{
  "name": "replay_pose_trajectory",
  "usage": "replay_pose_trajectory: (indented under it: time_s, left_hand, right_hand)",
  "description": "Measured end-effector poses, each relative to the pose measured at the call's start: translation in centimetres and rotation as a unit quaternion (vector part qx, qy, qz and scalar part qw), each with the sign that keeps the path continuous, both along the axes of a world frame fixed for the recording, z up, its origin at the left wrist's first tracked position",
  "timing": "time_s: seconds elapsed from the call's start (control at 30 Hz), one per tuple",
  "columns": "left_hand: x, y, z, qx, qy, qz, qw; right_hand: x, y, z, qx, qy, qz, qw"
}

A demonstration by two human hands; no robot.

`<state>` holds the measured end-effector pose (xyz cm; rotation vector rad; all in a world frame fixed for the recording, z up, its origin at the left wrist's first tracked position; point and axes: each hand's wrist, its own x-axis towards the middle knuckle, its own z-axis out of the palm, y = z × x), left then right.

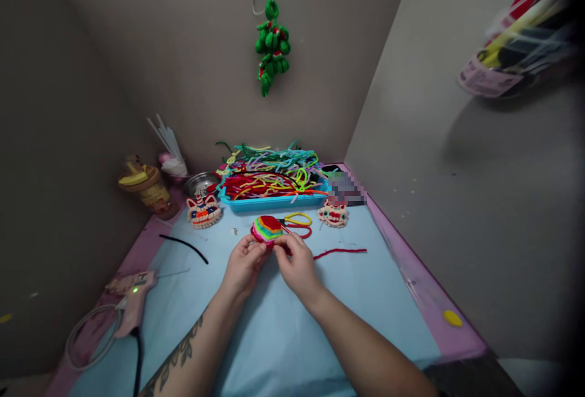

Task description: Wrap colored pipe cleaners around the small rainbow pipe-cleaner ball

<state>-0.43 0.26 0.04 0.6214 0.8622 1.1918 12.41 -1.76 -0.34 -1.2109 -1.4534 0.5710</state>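
Between my two hands is a small rounded piece of rainbow-striped pipe cleaner work (267, 228), red on top with orange, blue, green and pink bands below. My left hand (245, 265) grips its lower left edge, thumb in front. On the right, my right hand (295, 261) pinches the lower right edge with thumb and fingers. Just behind it lie scissors (299, 220) with yellow and red handles, partly hidden by the piece and my right hand. A red pipe cleaner (342, 251) lies to the right of my right hand. A black pipe cleaner (184, 245) lies to the left.
A blue tray (274, 203) heaped with colourful pipe cleaners stands at the back. Lion-like face pieces lie left (203, 212) and right (333, 214). A pink glue gun (134, 299) with a lit green light rests at left. A metal bowl (196, 182) and a cup (148, 190) stand back left.
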Motion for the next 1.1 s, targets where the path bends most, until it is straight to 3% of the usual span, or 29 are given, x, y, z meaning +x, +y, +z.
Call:
replay_pose_trajectory:
  time_s: [0.4, 0.73, 0.93, 1.1]
  left_hand:
    - [0.15, -0.21, -0.17, -0.002, 0.044, -0.006, 0.999]
    - [0.14, -0.17, 0.04, 0.041, 0.066, -0.013, 0.997]
    - [0.39, -0.26, 0.17, 0.144, 0.124, 0.031, 0.981]
    - [0.66, -0.52, 0.11, 0.172, 0.169, 0.043, 0.97]
  right_hand:
    - [0.0, 0.02, -0.37, -0.01, -0.005, -0.034, 0.999]
    - [0.13, 0.16, -0.01, -0.025, -0.02, -0.009, 0.999]
    - [-0.05, 0.69, -0.09, -0.124, 0.123, 0.054, 0.983]
    - [-0.73, 1.01, -0.27, -0.152, 0.23, 0.056, 0.96]
